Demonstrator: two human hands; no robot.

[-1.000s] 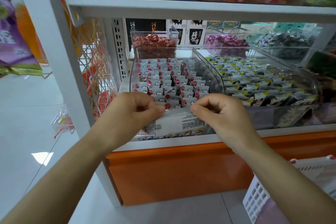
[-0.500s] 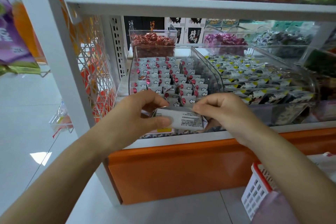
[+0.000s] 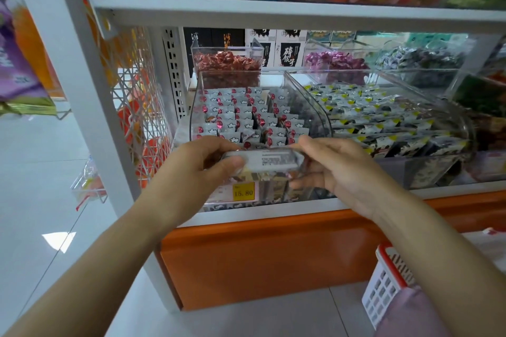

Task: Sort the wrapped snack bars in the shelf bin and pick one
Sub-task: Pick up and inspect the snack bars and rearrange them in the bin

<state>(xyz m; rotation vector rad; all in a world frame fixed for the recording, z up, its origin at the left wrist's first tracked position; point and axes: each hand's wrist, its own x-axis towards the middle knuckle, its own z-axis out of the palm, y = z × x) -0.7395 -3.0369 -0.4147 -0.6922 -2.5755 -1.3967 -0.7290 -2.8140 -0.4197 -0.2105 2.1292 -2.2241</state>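
One wrapped snack bar [image 3: 271, 161] is being held level just in front of the clear shelf bin [image 3: 309, 107], above its front edge. Each end is being pinched between thumb and curled fingers, one by the left hand [image 3: 191, 169] and one by the right hand [image 3: 336, 169]. Apparently four columns of stocked bars [image 3: 241, 117] are being stored inside. One yellow price tag [image 3: 243, 192] is being displayed below.

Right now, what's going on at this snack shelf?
A person holds one grey wrapped snack bar in both hands, its printed label side up. The left hand grips its left end and the right hand pinches its right end. The bar is at the front edge of the clear plastic shelf bin, which is packed with rows of matching bars. A yellow price tag on the bin front reads 15.80.
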